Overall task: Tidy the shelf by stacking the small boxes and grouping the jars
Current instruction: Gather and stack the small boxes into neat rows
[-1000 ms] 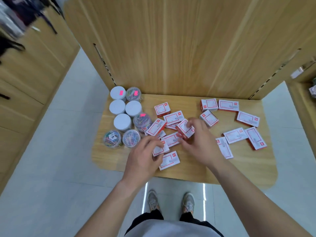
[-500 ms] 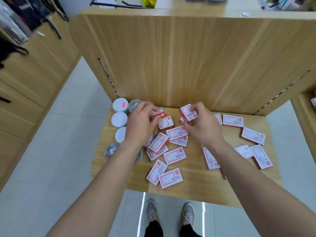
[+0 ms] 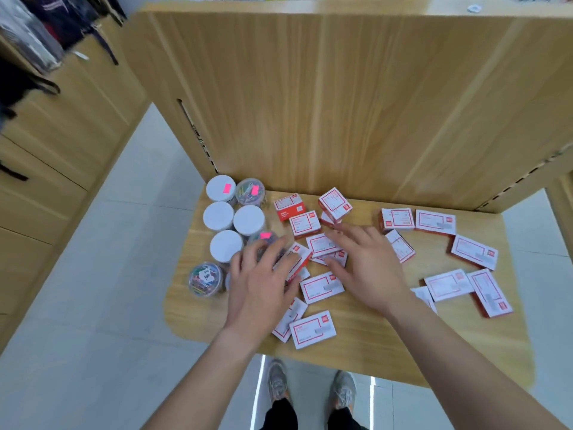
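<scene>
Several small red-and-white boxes lie scattered on the wooden shelf board (image 3: 403,336). At the back, one box (image 3: 335,203) sits tilted on top of another, beside two more (image 3: 290,206) (image 3: 305,223). Jars are grouped at the left: white-lidded ones (image 3: 218,215) (image 3: 249,220) (image 3: 226,245) and clear ones filled with coloured clips (image 3: 250,191) (image 3: 206,279). My left hand (image 3: 263,283) is spread, fingertips on a tilted box (image 3: 299,263), and it hides part of a clear jar (image 3: 265,240). My right hand (image 3: 366,265) hovers with fingers apart over flat boxes (image 3: 321,243).
A tall wooden back panel (image 3: 341,103) rises directly behind the shelf. More boxes lie at the right (image 3: 474,252) (image 3: 490,293) and near the front edge (image 3: 313,333). Wooden cabinets (image 3: 46,150) stand to the left. My shoes (image 3: 310,386) are on the tiled floor below.
Both hands have drawn back from the rear of the shelf to the middle boxes. The boxes they carried now sit at the back, one tilted on another.
</scene>
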A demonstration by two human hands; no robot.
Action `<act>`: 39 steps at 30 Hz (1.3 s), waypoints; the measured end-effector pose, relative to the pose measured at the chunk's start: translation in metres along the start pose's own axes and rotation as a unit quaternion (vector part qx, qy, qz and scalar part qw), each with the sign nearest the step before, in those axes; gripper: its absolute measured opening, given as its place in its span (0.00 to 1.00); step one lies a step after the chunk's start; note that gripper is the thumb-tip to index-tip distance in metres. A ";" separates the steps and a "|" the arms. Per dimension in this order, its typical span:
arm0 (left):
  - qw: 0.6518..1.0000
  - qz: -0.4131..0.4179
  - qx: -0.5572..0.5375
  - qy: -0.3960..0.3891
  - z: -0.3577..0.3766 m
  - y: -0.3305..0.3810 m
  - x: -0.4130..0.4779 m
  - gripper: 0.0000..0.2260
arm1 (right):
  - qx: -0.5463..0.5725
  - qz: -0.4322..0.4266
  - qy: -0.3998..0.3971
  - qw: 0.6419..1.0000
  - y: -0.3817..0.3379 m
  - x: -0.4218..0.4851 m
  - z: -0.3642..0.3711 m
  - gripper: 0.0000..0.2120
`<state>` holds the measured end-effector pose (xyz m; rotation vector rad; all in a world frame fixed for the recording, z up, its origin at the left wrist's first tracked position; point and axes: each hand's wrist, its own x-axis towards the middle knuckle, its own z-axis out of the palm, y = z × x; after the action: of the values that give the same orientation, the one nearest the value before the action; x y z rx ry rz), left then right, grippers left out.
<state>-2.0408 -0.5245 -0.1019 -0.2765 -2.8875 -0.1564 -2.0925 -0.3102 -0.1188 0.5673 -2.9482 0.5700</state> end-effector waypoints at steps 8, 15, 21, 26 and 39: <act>0.994 -0.003 -0.107 0.000 0.005 0.004 -0.024 0.10 | -0.064 0.094 0.017 0.993 0.009 -0.024 -0.013 0.15; 0.995 -0.053 -0.086 -0.022 0.006 0.019 -0.035 0.14 | -0.055 -0.008 -0.033 0.998 -0.006 -0.021 -0.009 0.21; 0.989 -0.027 -0.129 -0.062 0.012 0.027 -0.023 0.15 | -0.111 0.051 -0.026 0.992 0.009 -0.039 -0.021 0.21; 0.967 0.023 -0.215 -0.132 0.005 0.032 -0.008 0.15 | -0.065 0.048 0.043 0.996 0.001 -0.042 -0.029 0.20; 0.958 -0.142 -0.243 -0.053 -0.006 0.009 -0.107 0.14 | -0.101 0.006 -0.048 0.994 0.003 -0.031 -0.012 0.21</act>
<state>-1.9358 -0.5346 -0.1211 0.0572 -2.9366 -0.9340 -2.0645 -0.2923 -0.1134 0.5699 -3.0505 0.2452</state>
